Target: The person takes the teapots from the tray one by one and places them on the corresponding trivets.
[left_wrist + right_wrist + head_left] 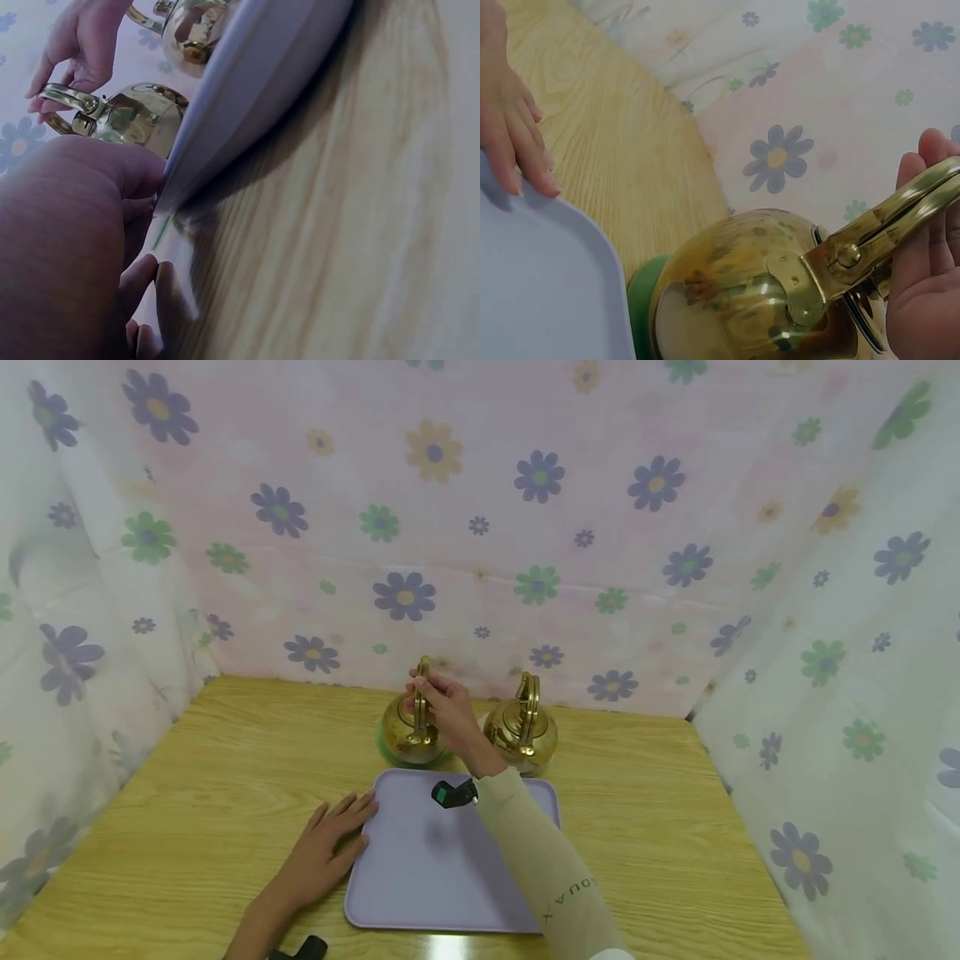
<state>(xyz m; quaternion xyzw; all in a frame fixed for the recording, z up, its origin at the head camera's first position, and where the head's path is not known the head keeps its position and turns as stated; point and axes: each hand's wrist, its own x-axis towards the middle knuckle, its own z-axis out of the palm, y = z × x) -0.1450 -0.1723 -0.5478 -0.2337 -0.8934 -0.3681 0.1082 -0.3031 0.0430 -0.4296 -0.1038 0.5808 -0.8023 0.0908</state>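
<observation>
Two shiny gold kettles stand at the back of the wooden table. My right hand (437, 695) grips the upright handle (891, 225) of the left kettle (408, 735), which sits on a green base (643, 296). The right kettle (522, 737) stands free beside it. A lavender tray (450, 868) lies in front of both. My left hand (330, 847) lies flat on the table, its straight fingers (514, 142) touching the tray's left edge (247, 97). Nothing lies on the tray.
Flowered cloth walls (465, 527) close in the table at the back and on both sides. The wooden tabletop (225, 760) shows to the left and right of the tray. A black device (453, 793) sits on my right wrist.
</observation>
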